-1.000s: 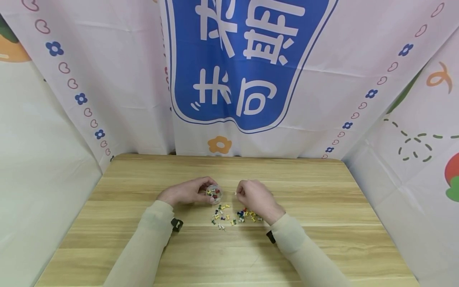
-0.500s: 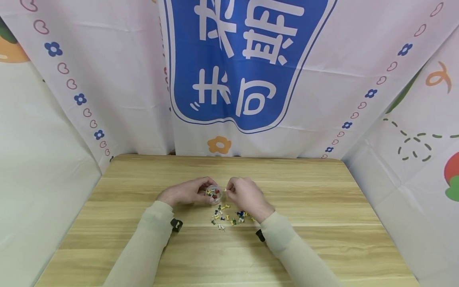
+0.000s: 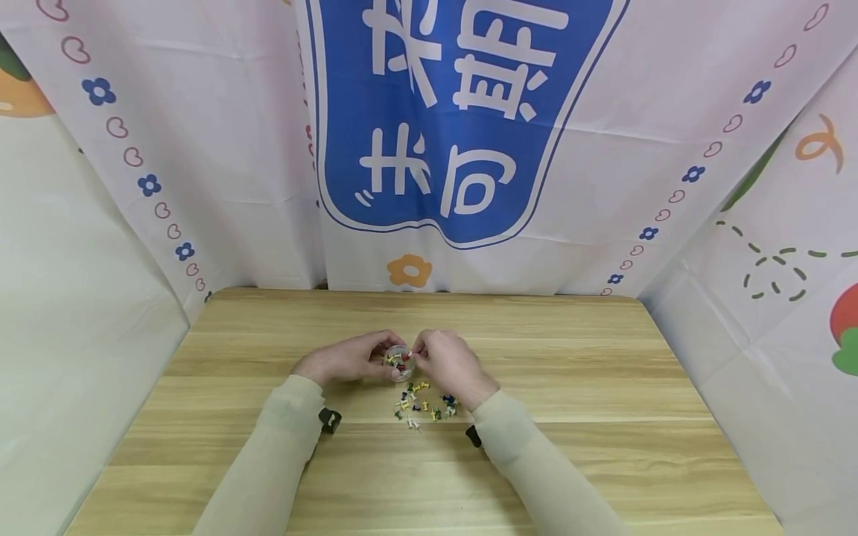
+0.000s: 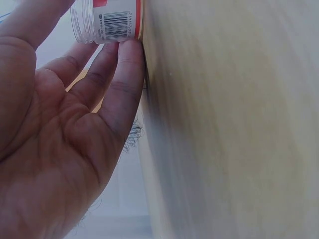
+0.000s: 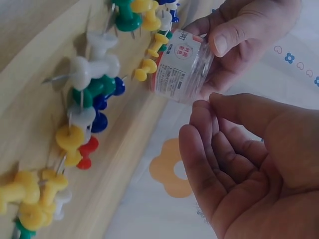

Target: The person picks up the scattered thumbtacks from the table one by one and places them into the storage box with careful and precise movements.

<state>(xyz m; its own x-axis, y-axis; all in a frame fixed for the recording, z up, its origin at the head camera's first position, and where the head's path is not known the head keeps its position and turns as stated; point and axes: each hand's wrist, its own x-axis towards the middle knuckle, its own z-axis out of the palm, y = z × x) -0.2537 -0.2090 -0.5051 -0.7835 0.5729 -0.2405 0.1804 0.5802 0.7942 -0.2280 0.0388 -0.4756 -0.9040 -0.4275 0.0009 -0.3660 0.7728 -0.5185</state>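
Note:
My left hand (image 3: 348, 357) curls round a small clear jar (image 5: 177, 67) with a white and red label, thumb on one side and fingers on the other. Inside the jar lie several coloured push pins (image 3: 397, 359). At its mouth, my right hand (image 3: 450, 365) pinches a white push pin (image 3: 410, 354) between thumb and fingertips. In the right wrist view those fingertips overlap the jar's open end and hide the pin. The left wrist view shows the fingers under the jar's barcode label (image 4: 117, 22), close to the tabletop.
Loose push pins in yellow, white, green, blue and red (image 5: 92, 72) lie scattered on the wooden table (image 3: 302, 476), just in front of the jar. Part of them sits under the right wrist. A printed cloth (image 3: 570, 246) hangs behind the table's far edge.
My right hand has moved left with the white push pin, from beside the jar to its mouth. The left hand and jar have stayed in place.

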